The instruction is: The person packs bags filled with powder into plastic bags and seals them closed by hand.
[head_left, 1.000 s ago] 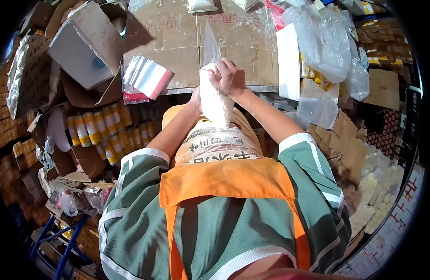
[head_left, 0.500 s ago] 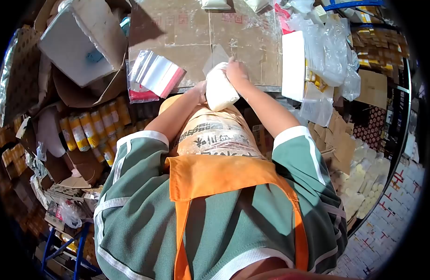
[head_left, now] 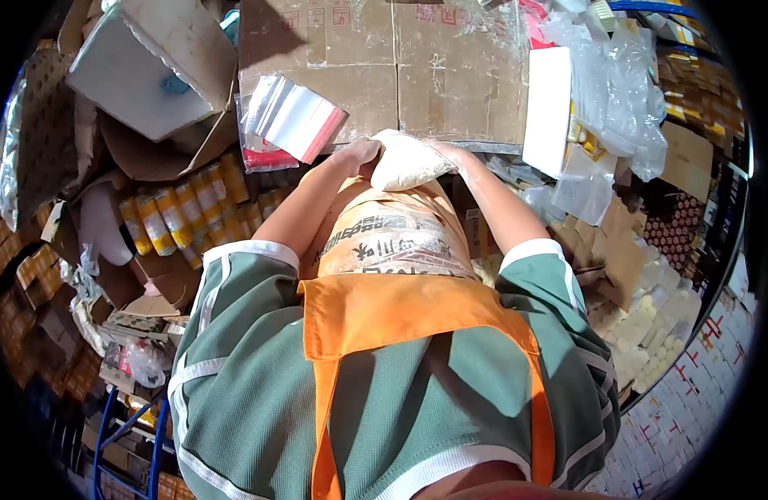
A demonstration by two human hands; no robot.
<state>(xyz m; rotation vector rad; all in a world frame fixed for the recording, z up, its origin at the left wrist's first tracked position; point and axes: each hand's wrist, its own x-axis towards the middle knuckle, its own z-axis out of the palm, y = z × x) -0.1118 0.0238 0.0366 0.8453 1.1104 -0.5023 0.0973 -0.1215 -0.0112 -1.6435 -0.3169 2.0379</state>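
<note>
Head view: white bag (head_left: 409,164) by cardboard surface (head_left: 463,100).
Left hand (head_left: 363,152): pinches the bag's left side.
Right hand (head_left: 454,156): pinches its right side.
Pouches (head_left: 296,121): on the surface, left.

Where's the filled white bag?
In the head view's upper centre, the filled white bag is held between left hand and right hand, by the cardboard tabletop.

Remotely, I look through one head camera — facing forward and steeply down. The shirt (head_left: 426,400) and apron (head_left: 401,312) are closest (low in my view), the left hand (head_left: 362,152) and right hand (head_left: 453,156) farther out — above centre — with cardboard (head_left: 467,96) beyond.
</note>
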